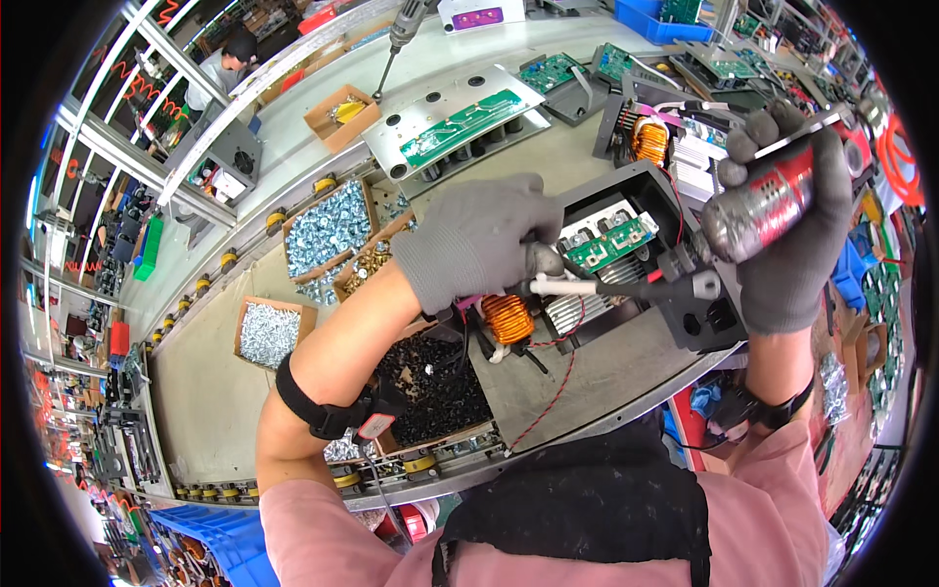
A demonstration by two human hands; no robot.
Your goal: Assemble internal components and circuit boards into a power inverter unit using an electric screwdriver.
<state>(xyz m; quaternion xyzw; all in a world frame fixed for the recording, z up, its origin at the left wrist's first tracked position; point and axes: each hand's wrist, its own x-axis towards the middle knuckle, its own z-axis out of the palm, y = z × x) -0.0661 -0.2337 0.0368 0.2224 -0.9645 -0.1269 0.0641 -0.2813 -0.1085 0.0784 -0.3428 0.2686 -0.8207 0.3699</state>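
My left hand [489, 240], in a grey glove, is closed over the near left end of a dark metal housing [675, 191]. Its fingertips pinch a thick cable with a white and black sleeve [606, 287], which ends in a ring lug near the housing's right side. My right hand [792, 245], gloved too, wraps round a red and silver air tool [768, 205] with a metal lever, held above the housing's right end. Inside the housing are a green circuit board [611, 243] and finned heat sinks. An orange copper coil [508, 319] lies below my left hand.
Left of the housing are boxes of silver bolts [328, 233], small silver screws [268, 333], brass-coloured fasteners [370, 269] and black screws [430, 382]. A metal plate with a green board [460, 127] lies behind, under a hanging screwdriver [402, 29]. Another person [227, 68] is far left.
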